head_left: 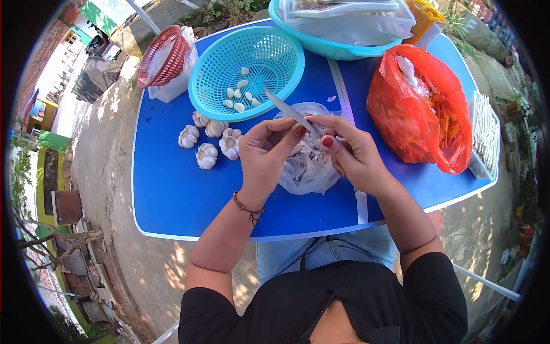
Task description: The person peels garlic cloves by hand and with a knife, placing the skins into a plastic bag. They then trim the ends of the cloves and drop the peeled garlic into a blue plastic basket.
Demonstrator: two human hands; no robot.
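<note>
My right hand is closed on a knife, its blade slanting up and left over the colander's edge. My left hand is pinched close to the blade; what its fingertips hold, if anything, is too small to make out. Below both hands lies a clear plastic bag with garlic skins in it. Left of my left hand sit several whole garlic bulbs. Several peeled garlic cloves lie in the turquoise colander beyond.
A red plastic bag with red and orange contents stands at right, beside a clear box of white sticks. A red basket is at back left. A turquoise basin holding plastic containers sits at the back of the blue table.
</note>
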